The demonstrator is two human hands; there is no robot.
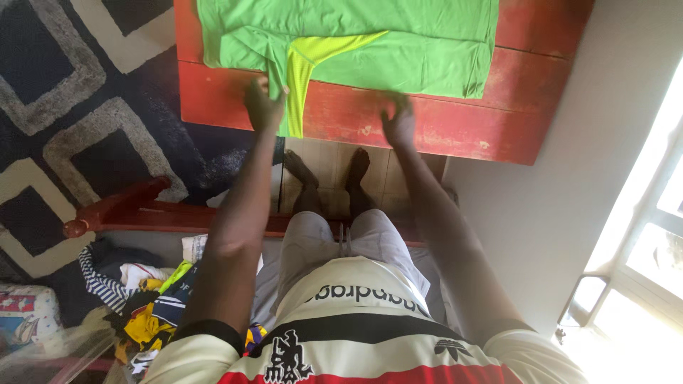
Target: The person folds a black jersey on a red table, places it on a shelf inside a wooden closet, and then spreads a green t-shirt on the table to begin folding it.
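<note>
Two hands reach over the red counter's (427,135) near edge. The left hand (263,105) pinches the green shirt's (370,50) hanging yellow-trimmed sleeve (296,92); the right hand (398,121), blurred, hovers with fingers spread just short of the cloth. One shirt lies folded across the counter's far side, toward its left corner.

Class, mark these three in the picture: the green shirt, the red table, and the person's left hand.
green shirt (398,50), head view, on the flat body cloth.
red table (441,131), head view, on the bare near edge.
left hand (263,105), head view, on the back of the hand.
</note>
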